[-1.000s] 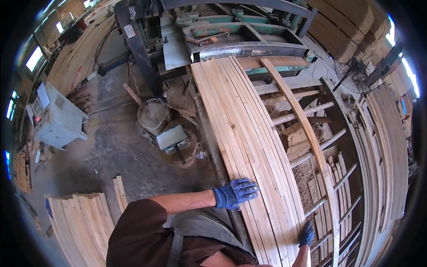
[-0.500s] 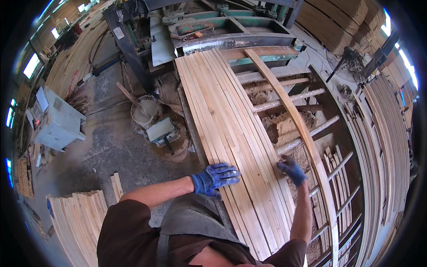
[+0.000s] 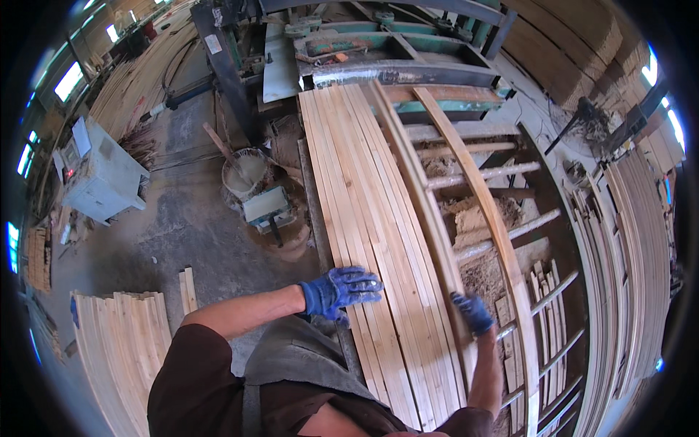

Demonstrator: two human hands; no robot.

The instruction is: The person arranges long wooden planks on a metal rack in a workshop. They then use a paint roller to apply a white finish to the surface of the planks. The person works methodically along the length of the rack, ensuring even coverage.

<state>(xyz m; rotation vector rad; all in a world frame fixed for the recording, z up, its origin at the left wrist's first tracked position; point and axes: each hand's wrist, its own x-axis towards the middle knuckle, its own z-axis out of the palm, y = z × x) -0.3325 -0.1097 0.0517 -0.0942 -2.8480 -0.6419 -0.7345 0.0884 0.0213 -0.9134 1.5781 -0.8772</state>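
Side by side on the rack lie several long pale wooden strips point(image 3: 364, 211), forming a flat panel in front of me. My left hand point(image 3: 342, 289), in a blue work glove, rests flat on the strips near their left edge with its fingers stretched out. At the panel's right edge, one wooden strip point(image 3: 426, 197) stands slightly apart from the others and is blurred. My right hand point(image 3: 475, 313), also gloved in blue, is closed on this strip near its close end; part of its grip is hidden.
Right of the panel, a separate curved-looking board point(image 3: 477, 193) lies across the rack's metal rollers point(image 3: 502, 175), above sawdust. A bucket point(image 3: 246, 175) with a stick stands left. Farther left are a grey cabinet point(image 3: 105, 178) and stacked strips point(image 3: 124, 349). A machine frame point(image 3: 400, 73) spans the far end.
My right hand has closed on the right-edge strip, which has shifted right, opening a gap from the panel. My left hand stays flat on the strips. The whole view has shifted slightly.
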